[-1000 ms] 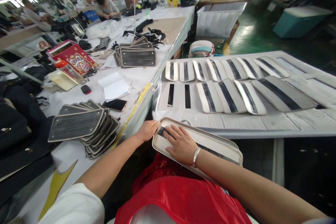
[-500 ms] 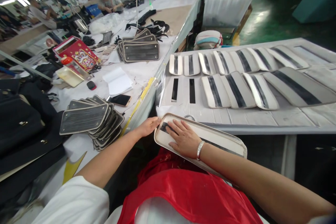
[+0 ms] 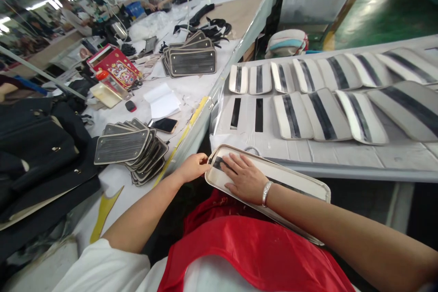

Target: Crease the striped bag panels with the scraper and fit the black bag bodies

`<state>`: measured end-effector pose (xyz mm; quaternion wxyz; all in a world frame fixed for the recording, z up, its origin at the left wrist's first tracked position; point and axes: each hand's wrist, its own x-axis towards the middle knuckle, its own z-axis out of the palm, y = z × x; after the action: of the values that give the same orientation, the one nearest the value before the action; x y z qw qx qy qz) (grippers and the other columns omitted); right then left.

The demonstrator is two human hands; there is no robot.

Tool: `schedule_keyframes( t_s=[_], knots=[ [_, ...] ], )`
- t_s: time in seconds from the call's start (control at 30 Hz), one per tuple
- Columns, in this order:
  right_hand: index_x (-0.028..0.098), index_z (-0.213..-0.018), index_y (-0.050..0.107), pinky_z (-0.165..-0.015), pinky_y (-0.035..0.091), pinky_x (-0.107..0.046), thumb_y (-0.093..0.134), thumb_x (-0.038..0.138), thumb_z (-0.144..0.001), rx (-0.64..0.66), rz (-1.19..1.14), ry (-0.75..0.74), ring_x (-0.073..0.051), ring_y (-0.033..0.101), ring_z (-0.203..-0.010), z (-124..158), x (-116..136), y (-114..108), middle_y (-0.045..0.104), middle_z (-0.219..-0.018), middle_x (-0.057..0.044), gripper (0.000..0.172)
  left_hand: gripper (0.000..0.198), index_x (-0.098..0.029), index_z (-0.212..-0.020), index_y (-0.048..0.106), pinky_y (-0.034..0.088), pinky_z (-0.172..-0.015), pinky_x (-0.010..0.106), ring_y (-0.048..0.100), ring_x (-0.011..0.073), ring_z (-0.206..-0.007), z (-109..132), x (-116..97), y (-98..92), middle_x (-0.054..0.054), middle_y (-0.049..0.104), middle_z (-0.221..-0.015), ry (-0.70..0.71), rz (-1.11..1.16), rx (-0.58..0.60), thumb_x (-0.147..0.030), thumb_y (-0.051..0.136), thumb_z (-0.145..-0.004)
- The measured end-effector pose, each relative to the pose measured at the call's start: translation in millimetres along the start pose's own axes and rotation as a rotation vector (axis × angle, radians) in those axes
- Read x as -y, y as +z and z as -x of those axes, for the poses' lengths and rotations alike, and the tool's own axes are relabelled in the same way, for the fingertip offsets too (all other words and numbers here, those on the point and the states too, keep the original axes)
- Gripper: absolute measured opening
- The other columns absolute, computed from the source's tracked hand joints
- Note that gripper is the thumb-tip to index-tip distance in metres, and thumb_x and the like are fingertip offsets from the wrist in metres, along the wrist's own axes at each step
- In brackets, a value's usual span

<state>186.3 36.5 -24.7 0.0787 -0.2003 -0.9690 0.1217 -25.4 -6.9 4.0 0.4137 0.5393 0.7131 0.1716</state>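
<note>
A long white panel with rounded corners, a raised pale rim and a dark lengthwise strip lies tilted in front of my body. The fingers of my left hand are closed in a pinch at its left end, where a small dark bit shows by the fingertips. Flat on the panel's inner face rests my right hand, open with its fingers stretched across the strip. A silver bangle circles that wrist. The right forearm covers part of the panel.
Two rows of pale panels with dark strips lie on the right-hand table. On the left bench, dark panels are stacked near a phone, white paper and a red box. Black bags stand left.
The surroundings have shifted in the picture as the head view turned slightly. My left fingers have curled in more at the panel's end. My right hand stays flat on the panel.
</note>
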Motion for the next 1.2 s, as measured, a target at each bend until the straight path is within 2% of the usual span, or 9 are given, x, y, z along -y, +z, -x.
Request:
schedule_keyframes(
  t_s=[0.1,0.2,0.47,0.7,0.93,1.07,1.13,1.2],
  knots=[
    [0.015,-0.134,0.042,-0.108,0.015,-0.047,0.042,0.045,-0.086,-0.007,-0.009,0.006,-0.03,0.022,-0.134,2,0,1,0.033,-0.144,-0.011,0.058,0.03,-0.016,-0.061,0.05,0.028,-0.049,0.023,0.042,0.0107,-0.051,0,-6,3.4,-0.003,0.048,-0.052,-0.013,-0.19,-0.081,-0.042,0.05,-0.077],
    [0.015,-0.135,0.042,-0.108,0.015,-0.047,0.042,0.045,-0.086,-0.004,-0.015,0.01,-0.03,0.022,-0.133,3,0,1,0.033,-0.144,-0.011,0.058,0.035,-0.016,-0.053,0.048,0.024,-0.05,0.024,0.04,0.0106,-0.051,1,-10,8.0,-0.003,0.045,-0.049,0.01,-0.329,-0.165,-0.038,0.045,-0.081],
    [0.015,-0.134,0.043,-0.109,0.014,-0.047,0.041,0.044,-0.086,-0.018,-0.02,0.028,-0.03,0.022,-0.133,2,-1,1,0.033,-0.144,-0.011,0.056,0.034,-0.016,-0.057,0.054,0.025,-0.053,0.025,0.043,0.0118,-0.055,-4,-11,15.9,0.0,0.05,-0.052,0.019,-0.356,-0.282,-0.032,0.041,-0.084],
    [0.016,-0.135,0.041,-0.109,0.014,-0.047,0.041,0.046,-0.086,-0.021,-0.033,0.038,-0.03,0.023,-0.133,3,-1,3,0.033,-0.144,-0.01,0.057,0.037,-0.015,-0.06,0.057,0.027,-0.054,0.023,0.044,0.0109,-0.055,-4,-5,13.1,-0.002,0.049,-0.053,0.056,-0.299,-0.209,-0.037,0.04,-0.085],
    [0.016,-0.135,0.041,-0.109,0.014,-0.047,0.042,0.046,-0.086,-0.021,-0.025,0.04,-0.03,0.023,-0.133,1,-1,3,0.034,-0.144,-0.01,0.058,0.04,-0.015,-0.059,0.053,0.025,-0.051,0.023,0.04,0.0097,-0.054,-2,1,14.7,-0.004,0.043,-0.052,0.101,-0.204,-0.214,-0.042,0.042,-0.085],
    [0.016,-0.134,0.042,-0.108,0.016,-0.047,0.044,0.046,-0.085,-0.032,-0.02,0.035,-0.03,0.024,-0.133,3,0,2,0.034,-0.143,-0.01,0.058,0.041,-0.015,-0.065,0.057,0.03,-0.051,0.021,0.042,0.01,-0.054,6,3,12.1,-0.003,0.047,-0.055,0.096,-0.012,-0.102,-0.052,0.048,-0.08],
    [0.016,-0.134,0.043,-0.108,0.016,-0.046,0.044,0.046,-0.085,-0.035,-0.018,0.037,-0.03,0.024,-0.133,3,0,1,0.035,-0.143,-0.01,0.058,0.047,-0.015,-0.072,0.06,0.035,-0.053,0.022,0.046,0.0113,-0.055,6,4,11.4,-0.001,0.053,-0.059,0.038,0.172,-0.037,-0.057,0.04,-0.082],
    [0.016,-0.134,0.043,-0.108,0.016,-0.046,0.043,0.046,-0.085,-0.038,-0.015,0.037,-0.03,0.025,-0.133,4,0,1,0.036,-0.143,-0.01,0.057,0.053,-0.015,-0.075,0.06,0.039,-0.054,0.024,0.049,0.0123,-0.053,1,4,11.9,0.001,0.056,-0.06,-0.039,0.275,-0.044,-0.058,0.031,-0.084]
  ],
)
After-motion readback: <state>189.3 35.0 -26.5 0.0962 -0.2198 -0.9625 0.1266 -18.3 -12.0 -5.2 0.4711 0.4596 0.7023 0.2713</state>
